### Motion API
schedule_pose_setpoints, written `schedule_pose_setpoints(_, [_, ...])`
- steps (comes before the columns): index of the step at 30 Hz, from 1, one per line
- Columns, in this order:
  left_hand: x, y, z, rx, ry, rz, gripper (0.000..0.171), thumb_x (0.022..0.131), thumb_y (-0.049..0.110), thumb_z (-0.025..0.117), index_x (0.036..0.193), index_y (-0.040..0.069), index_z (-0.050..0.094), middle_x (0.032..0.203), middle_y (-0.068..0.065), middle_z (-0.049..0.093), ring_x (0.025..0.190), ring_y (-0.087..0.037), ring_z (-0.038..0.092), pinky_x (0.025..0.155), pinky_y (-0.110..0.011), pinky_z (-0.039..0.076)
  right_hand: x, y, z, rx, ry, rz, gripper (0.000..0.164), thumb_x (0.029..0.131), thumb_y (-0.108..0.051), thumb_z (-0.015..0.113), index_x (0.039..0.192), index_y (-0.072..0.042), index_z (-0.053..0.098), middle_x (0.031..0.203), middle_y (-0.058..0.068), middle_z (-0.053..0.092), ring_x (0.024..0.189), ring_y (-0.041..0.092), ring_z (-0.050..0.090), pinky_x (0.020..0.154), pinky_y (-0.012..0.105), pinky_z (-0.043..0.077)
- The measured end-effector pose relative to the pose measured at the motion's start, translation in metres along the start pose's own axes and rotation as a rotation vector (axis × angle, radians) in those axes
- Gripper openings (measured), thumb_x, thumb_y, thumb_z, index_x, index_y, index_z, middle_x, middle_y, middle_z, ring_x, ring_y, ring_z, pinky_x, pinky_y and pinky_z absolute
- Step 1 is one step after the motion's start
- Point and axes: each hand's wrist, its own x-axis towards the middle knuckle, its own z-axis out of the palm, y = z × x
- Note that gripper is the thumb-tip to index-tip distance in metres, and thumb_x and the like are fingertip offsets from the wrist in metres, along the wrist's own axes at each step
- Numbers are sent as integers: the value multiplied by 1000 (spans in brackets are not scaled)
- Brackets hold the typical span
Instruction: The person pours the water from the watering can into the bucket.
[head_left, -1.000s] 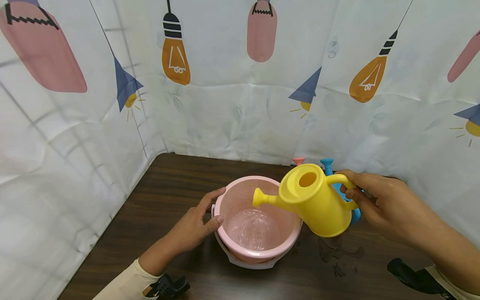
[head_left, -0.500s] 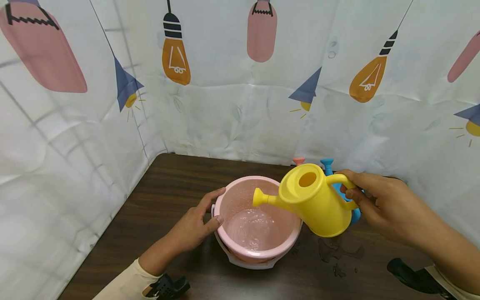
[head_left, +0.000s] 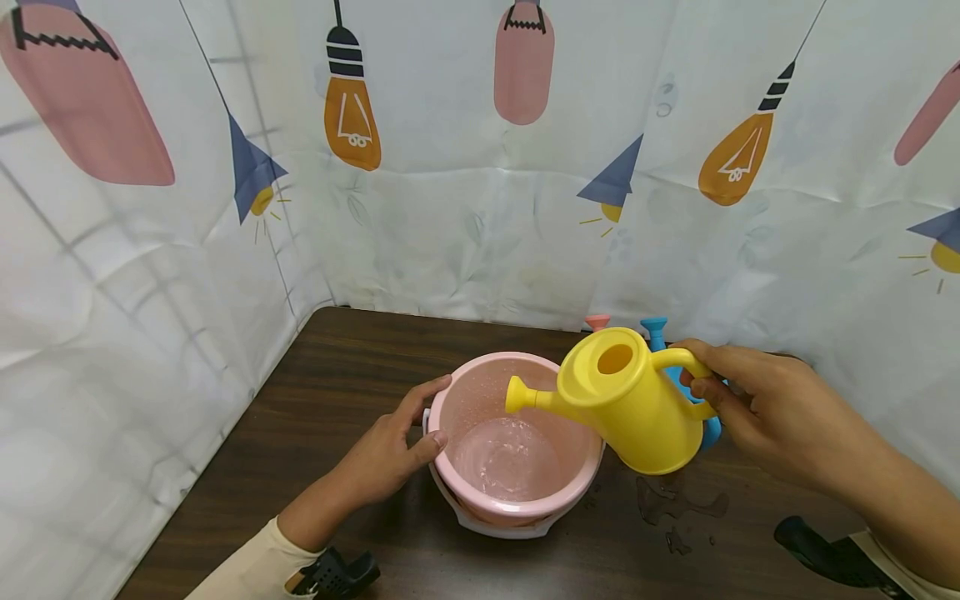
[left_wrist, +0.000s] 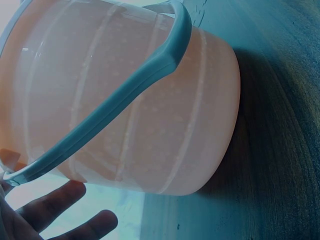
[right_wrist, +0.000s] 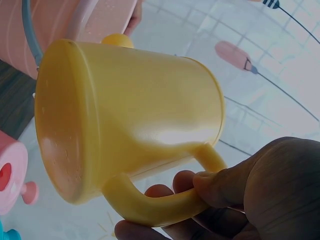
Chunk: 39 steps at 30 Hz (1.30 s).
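Note:
A pink bucket (head_left: 517, 506) with a light grey handle (left_wrist: 115, 107) stands on the dark wooden table, shallow rippling water (head_left: 506, 458) inside. My left hand (head_left: 382, 454) holds its left rim, thumb laid over the edge; in the left wrist view, two spread fingers (left_wrist: 92, 226) reach along the outer wall. With my right hand (head_left: 765, 400) I grip the handle of a yellow watering can (head_left: 637, 417), fingers and thumb around it in the right wrist view. The can tilts left, and its spout (head_left: 521, 395) is over the bucket's opening.
Behind the yellow can, a blue watering can (head_left: 655, 329) and a pink spout (head_left: 597, 321) partly show. Spilled water (head_left: 678, 504) lies on the table (head_left: 360, 358) right of the bucket. A white printed curtain (head_left: 465, 233) borders the table's back and left.
The ripples in the bucket's water have shifted. Both hands, the bucket and the tilted watering can keep their places.

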Motion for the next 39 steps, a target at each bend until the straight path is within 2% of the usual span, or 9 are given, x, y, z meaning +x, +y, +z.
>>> schedule_pose_setpoints(21, [1,-1,0,1,4,25,66,99,42,56,158,37,29,124,-4,66,111,-25,64,87,-54,50,0,-1,-1,3,-9,-3,58,75,15,78,126,-11,69,92,-10,71,75,4,66,60,13,46])
schedule_pose_setpoints(39, [1,0,1,1,5,8,65,99,43,56,158,38,29,125,-6,66,113,-27,64,88,-55,50,1,-1,0,16,-7,4,58,75,16,78,123,-14,69,92,-11,70,73,4,65,60,13,46])
